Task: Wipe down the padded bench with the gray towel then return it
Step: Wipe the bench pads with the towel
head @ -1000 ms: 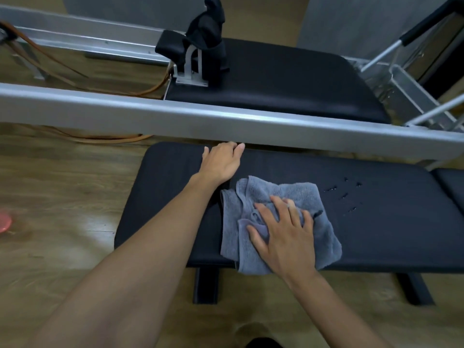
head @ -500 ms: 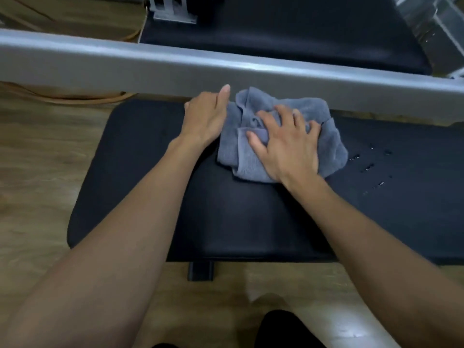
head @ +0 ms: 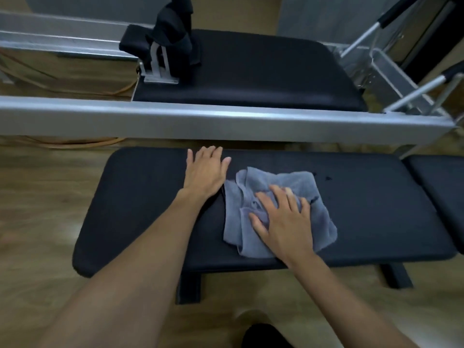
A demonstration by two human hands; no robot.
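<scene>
Towel (head: 277, 199), gray and rumpled into loose folds, lies on the black padded surface (head: 140, 209) a little right of its middle, its longer side running from the far edge toward the near edge. Right hand (head: 283, 222) presses flat on it, fingers spread, grip apart. Left hand (head: 204, 172) rests open on the padding just beside the towel's left edge. Dark droplets (head: 327, 178) dot the padding near the towel's far right corner.
</scene>
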